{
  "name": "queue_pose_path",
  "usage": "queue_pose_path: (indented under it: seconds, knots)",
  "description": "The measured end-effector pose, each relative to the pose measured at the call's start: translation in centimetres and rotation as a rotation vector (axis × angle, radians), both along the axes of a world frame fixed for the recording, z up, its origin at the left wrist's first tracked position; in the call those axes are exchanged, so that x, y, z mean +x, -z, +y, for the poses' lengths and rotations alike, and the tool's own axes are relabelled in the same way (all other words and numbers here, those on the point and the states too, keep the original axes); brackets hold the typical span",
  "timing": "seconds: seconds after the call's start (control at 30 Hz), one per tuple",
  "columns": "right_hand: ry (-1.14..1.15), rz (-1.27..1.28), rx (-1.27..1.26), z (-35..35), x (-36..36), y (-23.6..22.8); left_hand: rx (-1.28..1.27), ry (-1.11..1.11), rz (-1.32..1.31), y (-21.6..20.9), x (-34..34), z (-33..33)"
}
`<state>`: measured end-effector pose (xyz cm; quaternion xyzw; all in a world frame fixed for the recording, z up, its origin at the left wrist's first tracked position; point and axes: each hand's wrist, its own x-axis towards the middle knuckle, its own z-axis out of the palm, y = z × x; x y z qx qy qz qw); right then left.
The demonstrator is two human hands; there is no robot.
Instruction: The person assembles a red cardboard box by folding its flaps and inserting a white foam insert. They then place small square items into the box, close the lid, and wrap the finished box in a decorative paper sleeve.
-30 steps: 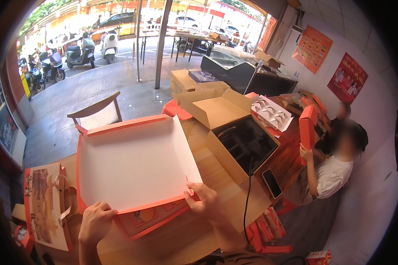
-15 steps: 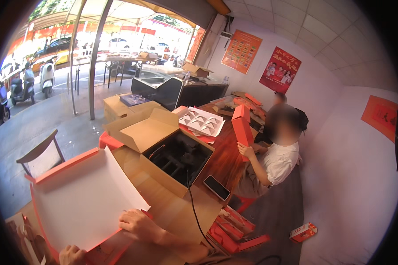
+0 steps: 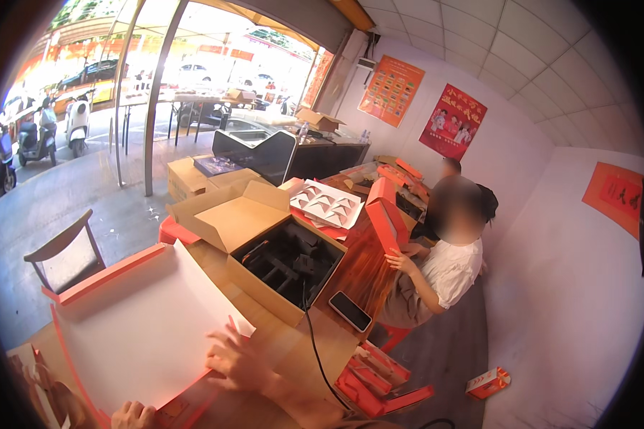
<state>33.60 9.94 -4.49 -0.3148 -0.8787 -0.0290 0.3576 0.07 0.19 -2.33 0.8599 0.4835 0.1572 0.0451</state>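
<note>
A large red cardboard box blank (image 3: pixel 132 325), white on its inner face, lies partly folded before me, with a raised red flap along its far edge. At its near right corner, my right hand (image 3: pixel 229 357) is open, its fingers spread over the edge. My left hand (image 3: pixel 132 415) is at the near edge, low in the picture, its fingers bent together over the cardboard; their tips are hidden. Just beyond the blank, an open brown carton (image 3: pixel 268 307) holds black equipment, and a black cable (image 3: pixel 311 343) runs out of it toward me.
Across the wooden table, a co-worker (image 3: pixel 454 264) holds a long red box (image 3: pixel 386 218). A phone (image 3: pixel 350 310) lies near the table edge. White divider trays (image 3: pixel 325 202) sit farther back. Red folded cardboard (image 3: pixel 379 379) lies lower right, and a chair (image 3: pixel 64 254) stands at left.
My right hand has let its closed fingers spread and shifted slightly right along the edge. My left hand has moved a little right. The co-worker's red box has tilted and moved down slightly.
</note>
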Motion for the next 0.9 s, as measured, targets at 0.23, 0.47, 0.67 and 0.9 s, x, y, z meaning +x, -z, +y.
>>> queue_pose_path:
  seconds: [0.23, 0.47, 0.67, 0.9]
  knots:
    - [-0.118, 0.048, -0.074, -1.1, -4.9, 1.6, 0.002, 0.005, -0.023, -1.6, -0.2, -0.5]
    - [-0.124, -0.032, -0.2, -1.1, -3.6, 2.9, 0.393, -0.023, -0.202, -11.7, -5.1, -1.3]
    - [-0.157, -0.106, -0.121, -0.3, -3.8, 3.4, -0.288, -0.118, -0.139, -8.2, -11.4, -2.1]
    - [-0.071, -0.072, -0.121, -1.1, -4.4, 1.4, -0.281, -0.167, -0.205, -3.9, -12.2, -0.5]
